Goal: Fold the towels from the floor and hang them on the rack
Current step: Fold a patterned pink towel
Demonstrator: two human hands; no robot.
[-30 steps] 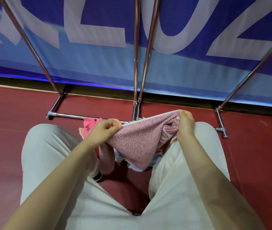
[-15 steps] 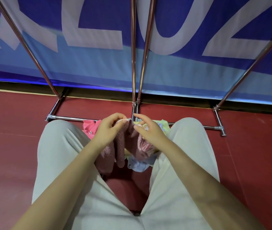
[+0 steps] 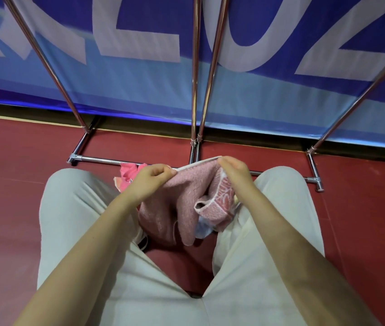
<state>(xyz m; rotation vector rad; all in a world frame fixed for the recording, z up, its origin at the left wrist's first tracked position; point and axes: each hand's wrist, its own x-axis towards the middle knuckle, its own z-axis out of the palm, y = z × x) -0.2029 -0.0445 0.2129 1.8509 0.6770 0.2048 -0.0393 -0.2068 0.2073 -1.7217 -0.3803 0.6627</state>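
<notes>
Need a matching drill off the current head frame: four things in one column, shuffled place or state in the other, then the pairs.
Things:
1. left hand
2. right hand
3. bright pink towel
4. rack base bar

Place or state:
A. lies on the red floor along the foot of the rack
B. pinches the top edge of the dusty pink towel at its right end
C. lies bunched on the floor beside the left knee
D. pinches the same towel's top edge at its left end

Pairs: 1-D, 2-B, 3-C, 4-A
</notes>
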